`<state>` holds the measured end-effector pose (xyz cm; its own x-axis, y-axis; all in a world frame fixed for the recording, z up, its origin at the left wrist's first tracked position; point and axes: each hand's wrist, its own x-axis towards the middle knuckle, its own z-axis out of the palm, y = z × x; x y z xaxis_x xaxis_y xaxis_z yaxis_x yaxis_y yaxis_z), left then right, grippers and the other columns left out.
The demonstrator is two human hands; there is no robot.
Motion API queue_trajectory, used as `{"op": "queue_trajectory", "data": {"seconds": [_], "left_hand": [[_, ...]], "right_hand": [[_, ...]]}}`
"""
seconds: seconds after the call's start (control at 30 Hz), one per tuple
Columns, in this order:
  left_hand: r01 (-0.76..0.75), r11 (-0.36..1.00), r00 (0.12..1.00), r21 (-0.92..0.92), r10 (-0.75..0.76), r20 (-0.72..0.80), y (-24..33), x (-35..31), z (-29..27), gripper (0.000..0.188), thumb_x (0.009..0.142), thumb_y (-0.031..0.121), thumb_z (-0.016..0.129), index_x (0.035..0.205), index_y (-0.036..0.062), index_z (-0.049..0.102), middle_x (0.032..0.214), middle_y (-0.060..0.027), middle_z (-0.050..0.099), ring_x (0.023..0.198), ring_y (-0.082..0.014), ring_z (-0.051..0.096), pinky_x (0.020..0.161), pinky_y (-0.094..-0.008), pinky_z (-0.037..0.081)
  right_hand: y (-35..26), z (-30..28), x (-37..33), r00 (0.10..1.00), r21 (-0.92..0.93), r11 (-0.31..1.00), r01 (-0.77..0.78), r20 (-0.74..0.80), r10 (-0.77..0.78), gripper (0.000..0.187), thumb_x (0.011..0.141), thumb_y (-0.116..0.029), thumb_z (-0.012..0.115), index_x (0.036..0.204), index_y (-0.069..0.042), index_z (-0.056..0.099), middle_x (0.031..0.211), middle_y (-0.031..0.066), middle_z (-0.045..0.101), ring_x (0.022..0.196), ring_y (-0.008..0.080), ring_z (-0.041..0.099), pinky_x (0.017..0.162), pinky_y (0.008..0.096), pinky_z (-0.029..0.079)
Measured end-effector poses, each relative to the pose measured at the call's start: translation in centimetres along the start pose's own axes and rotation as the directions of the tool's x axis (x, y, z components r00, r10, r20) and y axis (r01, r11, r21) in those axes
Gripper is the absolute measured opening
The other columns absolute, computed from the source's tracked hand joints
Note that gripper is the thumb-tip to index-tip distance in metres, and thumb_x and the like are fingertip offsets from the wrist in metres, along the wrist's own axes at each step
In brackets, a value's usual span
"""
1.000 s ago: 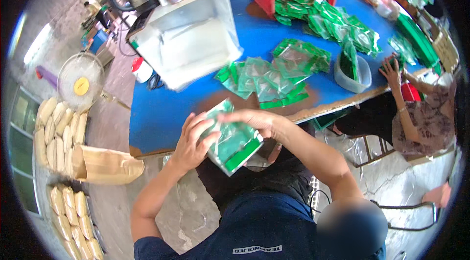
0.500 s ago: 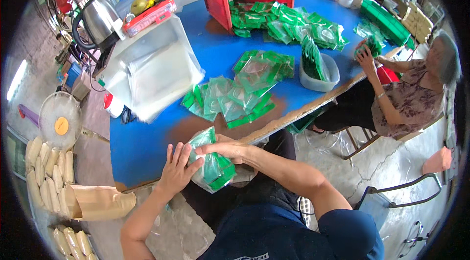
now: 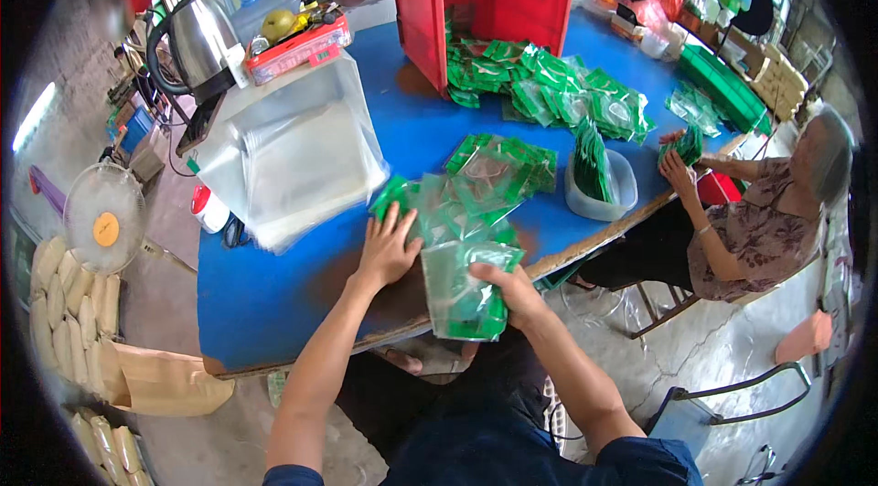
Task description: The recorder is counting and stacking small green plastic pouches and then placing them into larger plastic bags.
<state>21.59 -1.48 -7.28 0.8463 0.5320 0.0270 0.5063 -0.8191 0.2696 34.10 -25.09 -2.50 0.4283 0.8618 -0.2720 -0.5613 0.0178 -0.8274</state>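
My right hand (image 3: 514,292) grips a small stack of clear and green plastic packets (image 3: 465,308) at the table's front edge, thumb on top. Beyond it, more flat packets (image 3: 476,198) lie overlapping in a loose pile on the blue table (image 3: 315,289). My left hand (image 3: 389,250) rests on the pile's left end, fingers stretched out over a green packet (image 3: 395,193). What lies under its palm is hidden.
A red crate (image 3: 422,15) stands behind a heap of green packets (image 3: 585,102). Clear plastic sheets (image 3: 302,166) and a steel kettle (image 3: 197,47) are at left. Right of the pile, a plastic tub (image 3: 624,184) holds packets. A seated person (image 3: 754,230) handles packets at far right.
My hands have moved apart and forward from my lap. The right hand has carried the packets up to the table edge; the left has let go and reached onto the pile.
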Motion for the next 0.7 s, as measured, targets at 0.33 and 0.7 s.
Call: {"op": "queue_trajectory", "data": {"seconds": [0.33,0.7], "left_hand": [[-0.126,0.969,0.729,-0.21,-0.053,-0.682,-2.8,2.3,-4.2,0.026,0.088,0.018,0.075,0.107,0.0019,0.069,0.109,-0.0132,0.068,0.099,-0.0287,0.067,0.088,-0.0372,0.053],[0.341,0.784,0.715,-0.518,-0.574,-0.399,-26.3,1.6,-3.7,0.015,0.083,0.017,0.075,0.088,0.0027,0.076,0.079,-0.0055,0.073,0.07,-0.0156,0.065,0.066,-0.0326,0.053]], "right_hand": [[-2.7,-2.9,4.2,0.944,-0.011,0.999,0.038,-0.326,-0.039,0.032,0.087,-0.019,0.07,0.113,-0.001,0.066,0.097,0.0058,0.069,0.092,0.0175,0.066,0.082,0.0351,0.054],[5.3,1.9,5.0,0.998,0.037,0.997,0.06,0.004,-0.06,0.057,0.091,-0.03,0.074,0.134,0.002,0.054,0.122,0.0133,0.065,0.111,0.0227,0.063,0.096,0.0394,0.051]]}}
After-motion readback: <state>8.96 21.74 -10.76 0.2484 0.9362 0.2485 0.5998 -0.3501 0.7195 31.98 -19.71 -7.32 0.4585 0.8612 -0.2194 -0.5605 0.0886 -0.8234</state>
